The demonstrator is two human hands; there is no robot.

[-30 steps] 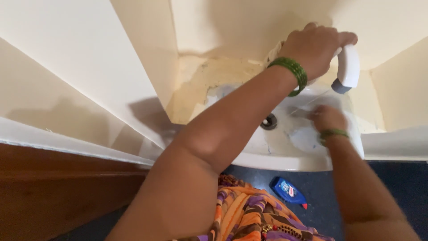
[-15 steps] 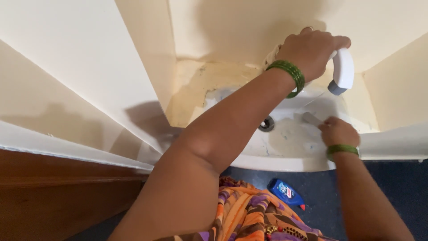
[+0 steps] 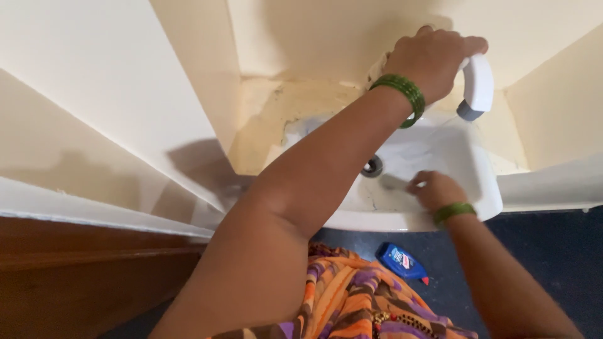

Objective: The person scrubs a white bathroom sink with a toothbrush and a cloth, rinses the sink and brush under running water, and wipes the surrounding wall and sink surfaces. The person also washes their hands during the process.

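Note:
My left hand (image 3: 433,59), with green bangles at the wrist, grips the top of a white tap (image 3: 478,81) on the wall above a small white wash basin (image 3: 402,220). My right hand (image 3: 436,188), also wearing a green bangle, is down inside the basin. It presses a small grey scrub pad (image 3: 392,182) against the basin floor, just right of the metal drain (image 3: 372,166). The pad is blurred. My left forearm crosses over the basin's left part and hides it.
The basin sits in a corner of cream walls with a stained patch (image 3: 295,113) behind it. A blue bottle (image 3: 401,260) lies on the dark floor below. A wooden surface (image 3: 75,276) with a white ledge runs at the left. Orange patterned cloth (image 3: 352,301) hangs below me.
My right hand has slid left across the basin floor, toward the drain. My left hand has stayed on the tap.

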